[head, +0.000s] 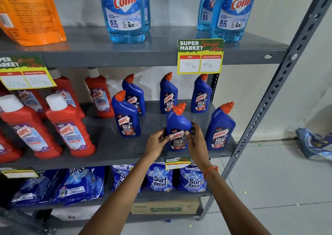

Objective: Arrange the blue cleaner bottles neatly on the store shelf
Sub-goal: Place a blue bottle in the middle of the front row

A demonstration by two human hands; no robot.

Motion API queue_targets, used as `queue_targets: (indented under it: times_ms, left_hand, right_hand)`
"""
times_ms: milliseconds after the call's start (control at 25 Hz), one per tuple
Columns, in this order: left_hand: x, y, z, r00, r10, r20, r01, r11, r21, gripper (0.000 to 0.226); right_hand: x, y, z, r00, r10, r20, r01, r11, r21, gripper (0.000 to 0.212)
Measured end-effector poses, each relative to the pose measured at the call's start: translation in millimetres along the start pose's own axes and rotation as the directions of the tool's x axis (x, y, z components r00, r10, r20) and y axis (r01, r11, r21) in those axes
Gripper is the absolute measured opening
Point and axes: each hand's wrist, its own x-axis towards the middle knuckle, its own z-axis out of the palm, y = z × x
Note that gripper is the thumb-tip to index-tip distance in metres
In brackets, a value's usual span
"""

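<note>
My hands hold a blue bottle [177, 127] reading "HARPIC, 10X TOTAL CLEAN"; its blue neighbours read the same. Red bottles [71, 127]: "HARPIC BATHROOM CLEANER 10X". Upper shelf bottles [124, 10]: "Colin, 5X SHINE". Price tag [200, 56]: "SUPER MARKET, MRP 120 Rs, Discounted Price 60 Rs". Left tag [25, 73]: 200, 160. Bottom pouches [159, 178]: "Surf excel".

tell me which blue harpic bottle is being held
The front middle blue bottle, gripped at its label by the left hand and the right hand. The other five blue bottles stand untouched around it.
</note>
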Motion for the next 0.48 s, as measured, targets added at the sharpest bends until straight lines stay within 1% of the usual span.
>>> queue_targets:
  times_ms: [80,120,200,240,280,320,360,400,480]
  left_hand:
    - [0,0,0,1.000,0.011,0.010,-0.011,1.000,0.010,0.046]
    - [-1,1,-1,1.000,0.019,0.009,-0.020,1.000,0.010,0.051]
    - [-4,6,-5,0.998,0.049,-0.031,-0.050,0.998,-0.024,0.065]
    - [-6,11,-9,0.992,0.099,-0.073,-0.101,0.994,-0.034,0.069]
    - [-7,20,-14,0.976,0.173,-0.131,-0.178,0.984,-0.026,0.070]
    - [-8,28,-21,0.948,0.254,-0.193,-0.262,0.965,-0.014,0.069]
    - [-8,35,-27,0.920,0.306,-0.243,-0.318,0.948,-0.010,0.066]
    - [-6,40,-38,0.903,0.326,-0.280,-0.341,0.940,-0.007,0.063]
    - [-2,41,-60,0.886,0.313,-0.341,-0.316,0.948,0.049,0.059]
  right_hand:
    - [-1,0,3,1.000,0.008,-0.022,-0.009,1.000,-0.014,0.041]
    - [-1,-3,5,0.997,0.016,-0.073,-0.019,0.999,-0.035,0.041]
    - [1,-21,10,0.966,0.029,-0.255,-0.038,0.999,-0.031,0.045]
    - [4,-36,13,0.937,0.009,-0.349,-0.014,1.000,-0.012,0.043]
    - [8,-54,16,0.904,-0.040,-0.425,0.044,0.999,0.000,0.041]
    - [12,-72,19,0.874,-0.101,-0.474,0.116,0.993,0.003,0.038]
    - [15,-89,24,0.850,-0.166,-0.499,0.192,0.981,0.001,0.036]
    - [20,-104,32,0.833,-0.230,-0.503,0.264,0.964,-0.003,0.033]
    - [25,-122,52,0.814,-0.362,-0.453,0.394,0.919,-0.025,0.028]
